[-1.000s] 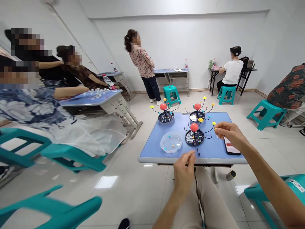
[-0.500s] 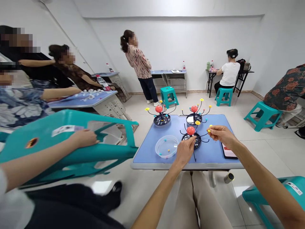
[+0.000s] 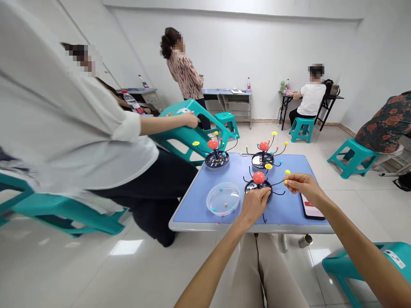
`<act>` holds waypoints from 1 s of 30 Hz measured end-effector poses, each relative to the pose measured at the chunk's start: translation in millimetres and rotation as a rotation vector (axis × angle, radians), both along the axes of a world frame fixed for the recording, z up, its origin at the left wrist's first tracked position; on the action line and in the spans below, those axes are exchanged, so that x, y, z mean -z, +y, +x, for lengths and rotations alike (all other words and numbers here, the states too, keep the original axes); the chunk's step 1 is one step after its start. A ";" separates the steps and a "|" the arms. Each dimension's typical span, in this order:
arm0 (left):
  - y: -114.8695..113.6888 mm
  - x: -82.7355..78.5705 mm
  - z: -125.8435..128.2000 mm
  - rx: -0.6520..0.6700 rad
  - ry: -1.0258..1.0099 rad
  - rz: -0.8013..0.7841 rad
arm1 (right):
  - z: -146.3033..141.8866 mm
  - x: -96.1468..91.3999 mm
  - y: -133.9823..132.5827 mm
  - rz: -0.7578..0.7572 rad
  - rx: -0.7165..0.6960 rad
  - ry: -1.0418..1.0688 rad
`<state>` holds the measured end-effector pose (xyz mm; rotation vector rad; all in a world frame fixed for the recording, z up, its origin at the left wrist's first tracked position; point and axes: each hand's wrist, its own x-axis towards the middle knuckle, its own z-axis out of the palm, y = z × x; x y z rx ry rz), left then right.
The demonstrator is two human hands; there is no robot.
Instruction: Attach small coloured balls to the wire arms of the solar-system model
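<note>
Head view: the left hand [image 3: 255, 205] has its fingers bunched narrow against the near rim of the model [image 3: 258, 177] with the red ball; I cannot tell whether they grip it. The right hand [image 3: 303, 187] pinches a small yellow ball [image 3: 285, 182] between thumb and forefinger, just right of the model's wire arms. A clear dish [image 3: 209, 202] lies left of the left fingers, and a phone [image 3: 310, 206] lies beneath the right wrist.

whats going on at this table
A seated person works on the near model on a blue table. The left hand touches its base; the right hand pinches a yellow bead by a wire arm. Two more models stand behind, a dish of beads left, a phone right. Someone in white holds a tilted stool nearby.
</note>
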<state>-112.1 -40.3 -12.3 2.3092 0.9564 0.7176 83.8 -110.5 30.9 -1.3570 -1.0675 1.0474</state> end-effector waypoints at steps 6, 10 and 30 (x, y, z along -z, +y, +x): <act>8.3 11.5 -1.6 -0.042 0.140 0.189 | -7.4 -5.9 37.6 0.015 -0.071 -0.157; 12.0 12.2 2.0 -0.010 0.252 0.367 | -11.2 1.0 56.0 0.008 -0.122 -0.246; 11.1 14.9 11.8 -0.023 0.406 0.453 | -12.8 10.8 77.7 0.042 -0.175 -0.496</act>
